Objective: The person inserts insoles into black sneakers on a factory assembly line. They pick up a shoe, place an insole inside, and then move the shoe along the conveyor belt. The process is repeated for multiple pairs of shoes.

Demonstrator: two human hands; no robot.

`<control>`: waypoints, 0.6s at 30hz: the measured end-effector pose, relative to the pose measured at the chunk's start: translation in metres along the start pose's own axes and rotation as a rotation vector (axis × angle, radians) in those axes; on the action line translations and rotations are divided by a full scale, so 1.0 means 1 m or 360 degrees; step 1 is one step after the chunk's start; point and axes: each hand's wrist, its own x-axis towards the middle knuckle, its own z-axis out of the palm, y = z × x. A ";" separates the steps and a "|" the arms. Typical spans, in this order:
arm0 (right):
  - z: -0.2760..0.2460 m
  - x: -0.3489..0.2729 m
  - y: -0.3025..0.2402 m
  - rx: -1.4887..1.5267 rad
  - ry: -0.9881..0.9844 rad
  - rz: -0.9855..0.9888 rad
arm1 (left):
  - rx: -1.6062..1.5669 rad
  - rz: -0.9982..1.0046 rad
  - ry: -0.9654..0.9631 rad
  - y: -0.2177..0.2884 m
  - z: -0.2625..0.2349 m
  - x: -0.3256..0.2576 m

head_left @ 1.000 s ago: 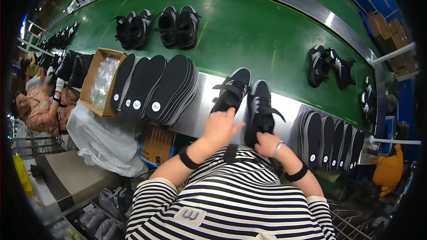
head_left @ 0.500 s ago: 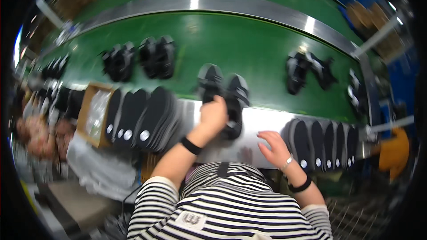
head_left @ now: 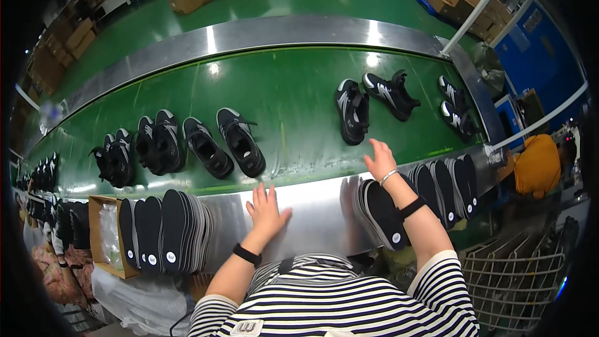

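My left hand [head_left: 267, 213] is empty over the shiny metal ledge [head_left: 306, 218], its fingers spread. Just beyond its fingertips, a black sneaker [head_left: 241, 142] with grey trim stands on the green conveyor belt [head_left: 293, 118], beside its mate [head_left: 208, 148]. My right hand [head_left: 381, 160] reaches over the belt's near edge with fingers apart, holding nothing. Closest to it is another black sneaker [head_left: 352, 112], apart from the fingers. A second shoe [head_left: 392, 95] lies at an angle farther right. Below my right wrist, black insoles [head_left: 382, 212] stand stacked on the ledge.
More insole stacks [head_left: 181, 231] and a cardboard box [head_left: 112, 237] of clear plastic packets line the left ledge. Several sneakers [head_left: 161, 140] sit on the belt at left, two more [head_left: 455, 107] at far right. A wire rack [head_left: 518, 281] stands lower right. A person in orange [head_left: 538, 165] is at right.
My left hand has let go of the sneaker pair, which now sits on the belt farther left in view. My right hand has moved forward toward the other shoes. The view has shifted too.
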 end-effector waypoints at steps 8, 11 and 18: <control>0.023 0.083 0.005 -0.0302 -0.0273 0.0002 | 0.0309 -0.0160 -0.0733 -0.006 0.008 0.005; 0.008 0.110 0.012 -0.0483 -0.0208 -0.0014 | 0.0249 -0.0150 -0.0735 -0.007 0.009 0.000; -0.012 0.173 0.175 -0.0666 -0.0195 0.0209 | 0.0044 -0.0114 -0.0746 -0.002 -0.005 -0.005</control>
